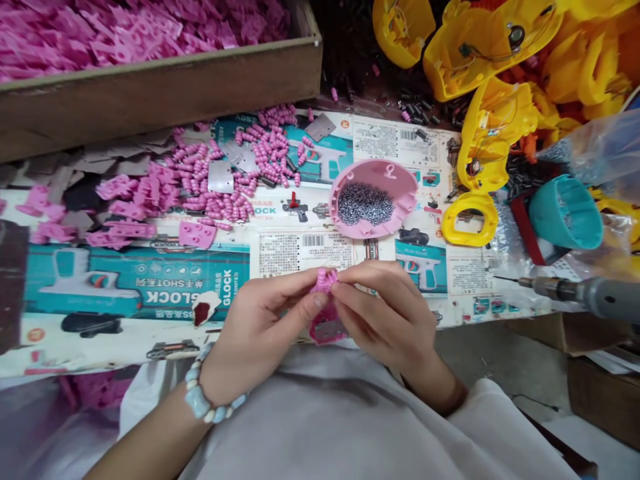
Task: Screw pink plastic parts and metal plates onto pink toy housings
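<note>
Close to the table's front edge, my left hand [270, 320] and my right hand [390, 313] meet over a small pink plastic part [326, 283]. Fingers of both are closed on it, thumb against forefinger. Beneath them shows a pink piece with a grey metal plate [330, 330] on it; the fingers partly hide how the two join. A bracelet of pale beads [200, 397] circles my left wrist. Just beyond my hands lies a pink bowl-like shell [400, 193] holding many small screws [365, 203].
A wooden box [200, 87] of pink parts stands at the back left. Pink beaded pieces [270, 153] and grey plates [220, 177] lie before it. Yellow shells [485, 133], a teal cup [570, 213] and an electric screwdriver [590, 297] are on the right.
</note>
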Motion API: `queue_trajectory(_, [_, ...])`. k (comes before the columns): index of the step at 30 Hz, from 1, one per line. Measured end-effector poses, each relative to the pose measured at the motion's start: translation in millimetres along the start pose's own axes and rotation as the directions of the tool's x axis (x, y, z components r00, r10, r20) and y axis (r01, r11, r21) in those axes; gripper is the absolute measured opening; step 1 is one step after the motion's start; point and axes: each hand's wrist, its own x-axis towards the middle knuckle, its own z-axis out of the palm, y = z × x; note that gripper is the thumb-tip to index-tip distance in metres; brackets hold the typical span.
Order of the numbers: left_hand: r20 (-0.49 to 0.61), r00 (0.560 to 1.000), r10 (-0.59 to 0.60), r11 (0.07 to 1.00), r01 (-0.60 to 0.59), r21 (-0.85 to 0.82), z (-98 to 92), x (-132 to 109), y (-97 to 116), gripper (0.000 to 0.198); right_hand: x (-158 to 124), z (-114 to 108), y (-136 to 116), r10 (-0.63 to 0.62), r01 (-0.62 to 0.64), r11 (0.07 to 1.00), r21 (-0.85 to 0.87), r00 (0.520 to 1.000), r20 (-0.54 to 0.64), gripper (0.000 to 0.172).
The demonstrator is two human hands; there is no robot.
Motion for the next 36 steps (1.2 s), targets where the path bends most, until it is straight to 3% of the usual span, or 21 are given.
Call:
queue_trajectory(3, [-0.058, 0.995, 0.079, 0.994, -0.075, 0.081, -1.2, -4.3, 1.5, 0.016, 1.5, -0.9, -2.2, 0.013, -0.013, 0.997, 0.07, 1.0, 0.004, 0.017])
queue_trajectory(8, [-0.066, 0.961, 0.269, 0.916, -0.234, 0.327, -3.3, -15.2, 9.9, 0.021, 6.7, -7.1, -5.0, 0.211, -0.2, 0.895, 0.398, 0.977, 0.018, 0.024])
queue_trajectory(13, [-0.005, 0.917, 0.398, 0.786, -0.338, 0.517, -4.1, -20.0, 14.9, 0.029, 11.7, -13.3, -8.7, 0.169, -0.201, 0.917, 0.343, 0.978, 0.122, 0.019])
queue_trajectory(20, [-0.049, 0.933, 0.357, 0.843, -0.299, 0.448, 2.7, -17.0, 14.1, 0.027, 11.3, -11.1, -12.9, 0.169, -0.19, 0.928, 0.319, 0.981, 0.091, 0.018])
queue_trajectory(24, [-0.045, 0.917, 0.396, 0.861, -0.353, 0.366, 4.8, -14.0, 5.3, 0.028, 8.9, -13.1, -13.1, 0.206, -0.234, 0.889, 0.393, 0.972, 0.112, 0.019])
queue_trajectory(29, [0.048, 0.898, 0.437, 0.814, -0.418, 0.403, 0.5, -13.8, 0.9, 0.028, 9.7, -18.1, -15.0, 0.246, -0.297, 0.825, 0.48, 0.955, 0.167, 0.016])
queue_trajectory(36, [0.106, 0.874, 0.474, 0.758, -0.467, 0.456, -5.3, -11.9, 2.8, 0.027, 10.9, -22.6, -18.8, 0.176, -0.23, 0.93, 0.288, 0.963, 0.202, 0.009])
